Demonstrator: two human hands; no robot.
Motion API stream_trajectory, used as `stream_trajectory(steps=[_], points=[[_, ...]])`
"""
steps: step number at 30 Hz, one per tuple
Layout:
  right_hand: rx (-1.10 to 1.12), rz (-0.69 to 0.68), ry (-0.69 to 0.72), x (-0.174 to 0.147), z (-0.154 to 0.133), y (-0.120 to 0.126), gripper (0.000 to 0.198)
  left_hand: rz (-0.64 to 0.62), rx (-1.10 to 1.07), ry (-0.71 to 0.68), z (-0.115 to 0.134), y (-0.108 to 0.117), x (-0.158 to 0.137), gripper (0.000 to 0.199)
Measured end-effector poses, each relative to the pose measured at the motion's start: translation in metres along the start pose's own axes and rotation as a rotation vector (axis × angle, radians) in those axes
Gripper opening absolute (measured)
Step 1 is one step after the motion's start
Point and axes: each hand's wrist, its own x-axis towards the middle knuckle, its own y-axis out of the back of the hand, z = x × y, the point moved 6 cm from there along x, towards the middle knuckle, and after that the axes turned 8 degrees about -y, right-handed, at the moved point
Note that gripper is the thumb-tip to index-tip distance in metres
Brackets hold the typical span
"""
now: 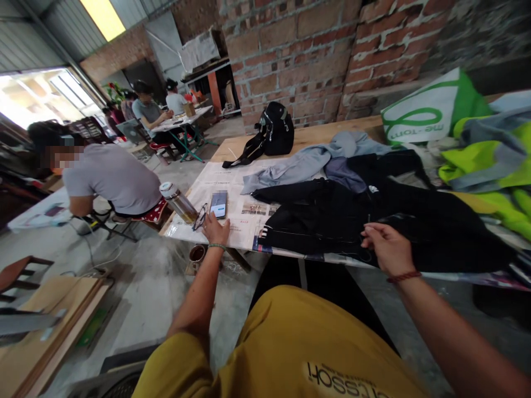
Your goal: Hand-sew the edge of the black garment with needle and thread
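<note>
My left hand is at the left end of the table with its fingers apart. Its fingertips reach the lower edge of a smartphone, which lies face up with its screen lit. Beside that hand are a pair of glasses and a clear bottle holding yellowish liquid. Over a black garment spread on the table, my right hand is pinched shut on a thin needle. A fine thread seems to run near those fingers; its full path is hard to make out.
A black cap lies at the table's back. Grey cloth, a green-and-white bag and yellow-green garments are heaped rightward. A mug stands below the table's left end. A person sits at left; others sit farther back.
</note>
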Motion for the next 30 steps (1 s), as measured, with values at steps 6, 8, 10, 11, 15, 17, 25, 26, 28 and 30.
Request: stream_trajectory(steps=[6, 8, 10, 11, 15, 17, 25, 26, 28, 30], points=[[-0.973, 0.040, 0.405, 0.005, -0.029, -0.015, 0.025, -0.142, 0.193, 0.090, -0.004, -0.007, 0.024, 0.084], [-1.148, 0.023, 0.377, 0.010, -0.027, -0.017, 0.028, -0.152, 0.220, 0.101, -0.004, -0.010, 0.030, 0.084], [-1.210, -0.009, 0.333, 0.013, -0.022, -0.016, 0.029, -0.168, 0.230, 0.108, -0.006, -0.013, 0.033, 0.083], [-1.200, -0.012, 0.334, 0.014, -0.022, -0.015, 0.031, -0.170, 0.233, 0.108, -0.006, -0.013, 0.034, 0.083], [-1.056, 0.042, 0.445, 0.006, -0.027, -0.009, 0.036, -0.170, 0.245, 0.104, -0.009, -0.013, 0.035, 0.082], [-0.966, 0.069, 0.506, -0.005, -0.035, -0.007, 0.034, -0.173, 0.250, 0.112, -0.010, -0.012, 0.034, 0.082], [-0.552, 0.065, 0.734, -0.067, -0.077, -0.018, 0.022, -0.134, 0.256, 0.061, -0.006, -0.008, 0.033, 0.081], [-0.519, 0.011, 0.709, -0.073, -0.077, -0.025, 0.022, -0.138, 0.259, 0.051, -0.005, -0.006, 0.032, 0.083], [-0.451, -0.138, 0.597, -0.082, -0.072, -0.044, 0.022, -0.154, 0.263, 0.035, -0.001, 0.000, 0.027, 0.086], [-0.381, -0.345, 0.384, -0.092, -0.058, -0.070, 0.023, -0.181, 0.255, 0.020, 0.005, 0.008, 0.020, 0.088]])
